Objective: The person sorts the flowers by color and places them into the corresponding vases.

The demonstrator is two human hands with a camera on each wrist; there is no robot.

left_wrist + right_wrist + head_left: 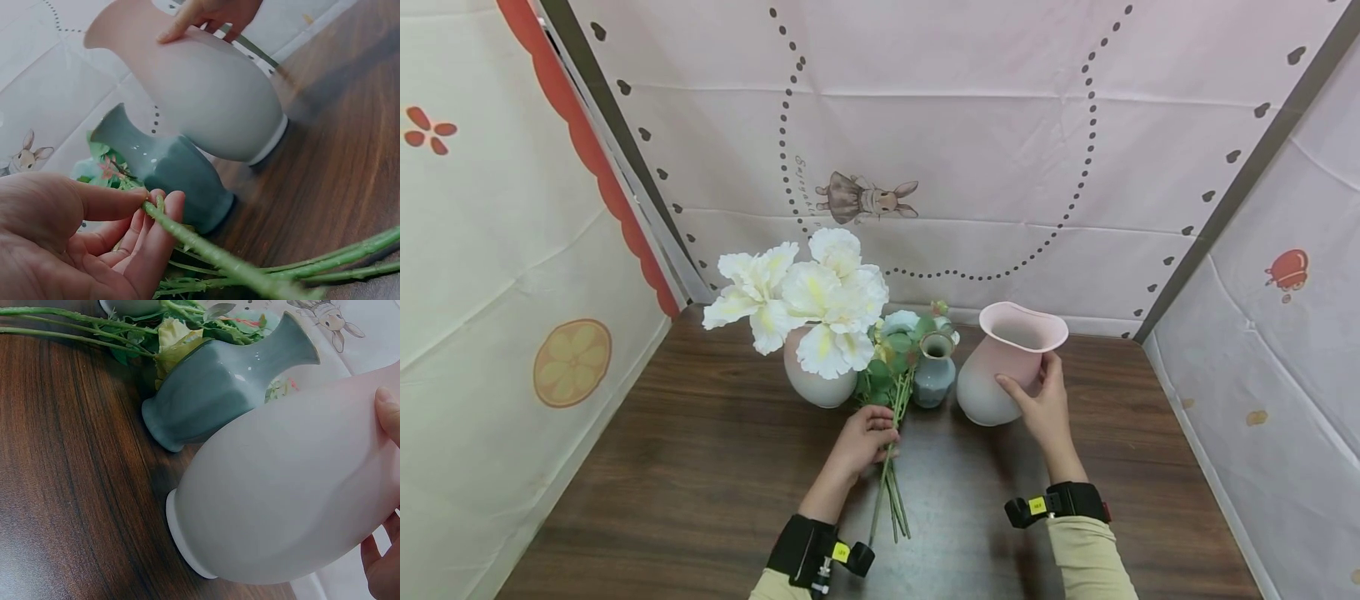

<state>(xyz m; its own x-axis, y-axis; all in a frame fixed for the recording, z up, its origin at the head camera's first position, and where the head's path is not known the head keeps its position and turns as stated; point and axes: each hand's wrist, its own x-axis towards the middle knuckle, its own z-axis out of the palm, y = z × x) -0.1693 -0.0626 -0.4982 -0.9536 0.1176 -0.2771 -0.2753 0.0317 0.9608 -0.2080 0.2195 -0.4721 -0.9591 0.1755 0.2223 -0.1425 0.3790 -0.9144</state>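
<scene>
My left hand [867,437] pinches green flower stems [206,245] between thumb and fingers. Pale blue and yellow blooms with green leaves [880,379] top these stems, partly behind a small blue-grey glazed vase [934,379]. With thumb and fingers, my right hand [1043,408] grips a larger pink-to-white vase [996,379] with a wavy rim, just right of the blue-grey one. In the right wrist view, that large vase [281,481] hides part of the small vase [206,387]. Whether its base touches the table is hard to tell.
To the left, another pink-and-white vase [820,390] holds large white flowers [838,304]. The dark wooden table [700,483] is bordered by printed cloth walls [985,167] at the back and both sides.
</scene>
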